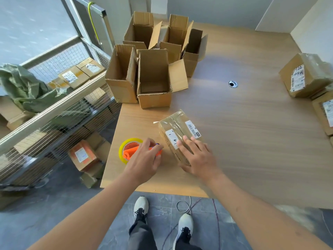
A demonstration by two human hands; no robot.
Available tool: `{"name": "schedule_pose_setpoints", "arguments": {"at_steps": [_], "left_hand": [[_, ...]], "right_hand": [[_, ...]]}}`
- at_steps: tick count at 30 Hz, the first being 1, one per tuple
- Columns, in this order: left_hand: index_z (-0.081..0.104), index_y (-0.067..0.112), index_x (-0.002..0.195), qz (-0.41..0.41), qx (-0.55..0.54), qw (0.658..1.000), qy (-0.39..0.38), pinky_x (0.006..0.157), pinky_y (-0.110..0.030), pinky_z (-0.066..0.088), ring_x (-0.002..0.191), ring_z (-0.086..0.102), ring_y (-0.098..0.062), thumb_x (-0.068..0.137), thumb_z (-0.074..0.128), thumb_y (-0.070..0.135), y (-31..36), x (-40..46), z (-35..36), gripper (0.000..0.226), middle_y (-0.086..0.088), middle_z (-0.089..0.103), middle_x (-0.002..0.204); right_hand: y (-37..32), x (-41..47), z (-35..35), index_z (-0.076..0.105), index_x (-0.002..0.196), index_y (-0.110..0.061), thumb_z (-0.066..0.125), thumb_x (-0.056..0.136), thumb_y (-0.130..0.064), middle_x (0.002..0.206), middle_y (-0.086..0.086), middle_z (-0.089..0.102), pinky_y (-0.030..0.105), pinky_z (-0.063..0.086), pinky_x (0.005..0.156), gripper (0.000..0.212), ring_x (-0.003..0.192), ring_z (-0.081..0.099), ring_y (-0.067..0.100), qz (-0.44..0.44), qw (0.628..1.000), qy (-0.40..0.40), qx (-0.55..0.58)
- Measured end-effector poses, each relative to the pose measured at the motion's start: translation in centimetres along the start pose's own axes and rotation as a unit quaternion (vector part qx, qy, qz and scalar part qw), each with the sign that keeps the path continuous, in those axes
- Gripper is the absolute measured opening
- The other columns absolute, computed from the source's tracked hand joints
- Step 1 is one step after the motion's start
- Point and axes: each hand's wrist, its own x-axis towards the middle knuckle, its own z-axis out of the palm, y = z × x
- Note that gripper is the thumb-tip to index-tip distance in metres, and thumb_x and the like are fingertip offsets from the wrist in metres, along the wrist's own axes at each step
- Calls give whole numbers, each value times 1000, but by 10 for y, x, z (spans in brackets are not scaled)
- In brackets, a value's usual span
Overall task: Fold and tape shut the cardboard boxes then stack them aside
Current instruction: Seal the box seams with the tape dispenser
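A small taped cardboard box (177,126) with white labels lies near the front of the wooden table (252,141). My right hand (196,157) rests flat on its near end, fingers straight. To its left an orange tape dispenser with a yellow tape roll (128,150) sits on the table. My left hand (146,160) grips its handle, fingers curled over it. Several empty boxes with their flaps up (153,76) stand in a cluster at the table's back left.
Taped, labelled boxes (302,76) are piled at the table's right edge. A round cable hole (233,84) sits mid-table. Left of the table stands a wire-mesh cart (54,109) with parcels and a green bag. Cables lie on the floor by my feet.
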Motion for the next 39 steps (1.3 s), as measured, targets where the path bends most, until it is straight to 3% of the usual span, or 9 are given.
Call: {"name": "schedule_pose_setpoints", "arguments": {"at_steps": [4, 8, 12, 20, 24, 28, 32, 36, 39], "left_hand": [[72, 17, 116, 58, -26, 998, 24, 69, -34, 53, 95, 60, -20, 93, 67, 12, 20, 0, -1, 24, 0, 56, 117], [71, 17, 120, 74, -22, 997, 4, 72, -34, 55, 101, 64, -22, 94, 63, 11, 31, 6, 5, 28, 3, 58, 129], [62, 24, 138, 79, -22, 997, -9, 77, -35, 56, 117, 61, -21, 96, 61, 15, 47, 16, 10, 43, 5, 53, 148], [67, 16, 134, 75, -39, 996, -11, 94, -41, 58, 137, 54, -20, 96, 68, 41, 51, 23, 32, 46, 1, 47, 156], [62, 21, 140, 87, -50, 995, -23, 107, -36, 45, 152, 31, -19, 88, 69, 53, 50, 27, 43, 62, -7, 37, 163], [69, 20, 131, 107, -12, 994, -5, 92, -44, 59, 147, 42, -23, 88, 74, 48, 43, 35, 42, 51, -9, 46, 157], [72, 16, 121, 148, 49, 988, 7, 79, -42, 63, 136, 55, -32, 86, 68, 50, 47, 35, 48, 49, -19, 55, 147], [72, 13, 116, 135, 59, 989, 15, 81, -45, 64, 133, 56, -37, 81, 67, 44, 47, 39, 61, 48, -25, 57, 143], [75, 11, 114, 135, 65, 989, 13, 85, -45, 63, 133, 56, -38, 81, 65, 44, 46, 39, 63, 48, -26, 57, 143]], "right_hand": [[-10, -3, 5, 58, 144, -22, 73, 70, -78, 149, 7, 55, 43, 41, 100, 93, 128, 57, 32, 26, 998, 51, -20], [1, -11, -10, 40, 155, -21, 83, 50, -71, 158, 9, 42, 47, 47, 100, 124, 131, 50, 32, 40, 999, -34, 1], [16, -12, -28, 11, 163, -19, 73, 73, -62, 169, 6, 13, 45, 31, 115, 118, 143, 27, 29, -10, 994, -107, 2], [34, -17, -7, 41, 156, -20, 70, 72, -73, 158, -6, 44, 37, 52, 93, 104, 114, 54, 20, 1, 999, 24, 39], [22, -15, 3, 43, 156, -18, 67, 73, -63, 159, -6, 44, 35, 47, 94, 97, 117, 53, 18, 38, 996, 71, 38], [36, -11, 0, 37, 159, -20, 64, 78, -69, 165, -7, 33, 36, 41, 108, 98, 130, 44, 18, 6, 991, 19, 136], [64, -10, -17, 36, 159, -23, 74, 93, -28, 167, -13, 24, 10, 12, 115, 76, 143, 29, 12, -41, 972, -53, 223], [63, -12, -8, 56, 147, -17, 82, 84, -28, 159, -2, 44, 39, 45, 110, 70, 137, 51, 22, -76, 982, 20, 173], [64, -18, 7, 56, 146, -19, 82, 84, -33, 158, -1, 46, 38, 50, 102, 69, 137, 53, 20, -81, 987, 59, 129]]}}
